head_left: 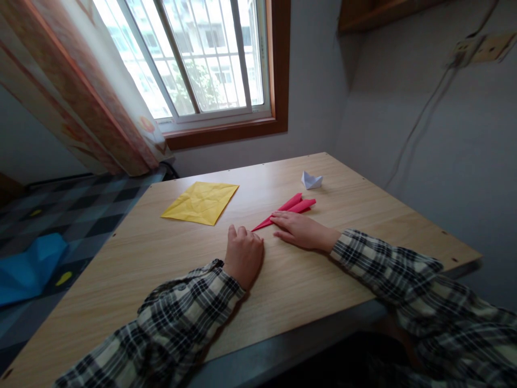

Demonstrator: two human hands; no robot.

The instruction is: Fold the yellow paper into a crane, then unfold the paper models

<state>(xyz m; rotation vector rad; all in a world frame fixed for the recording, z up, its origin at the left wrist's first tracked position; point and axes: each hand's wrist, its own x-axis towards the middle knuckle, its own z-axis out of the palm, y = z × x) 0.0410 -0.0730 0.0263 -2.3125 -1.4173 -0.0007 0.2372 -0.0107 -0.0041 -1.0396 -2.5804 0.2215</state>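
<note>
A red folded paper plane [291,207] lies on the wooden table [161,269], pointing toward me and to the left. My right hand [301,230] rests flat on the table with its fingers laid over the plane's near edge. My left hand [243,254] sits on the table just left of the plane's tip, fingers curled in a loose fist, holding nothing that I can see. Both arms wear plaid sleeves.
A creased yellow paper square [201,202] lies to the left on the table. A small white folded paper boat [311,180] stands behind the plane. A wall runs along the right edge; a window and curtain are behind. Blue material [28,267] lies on the floor at left.
</note>
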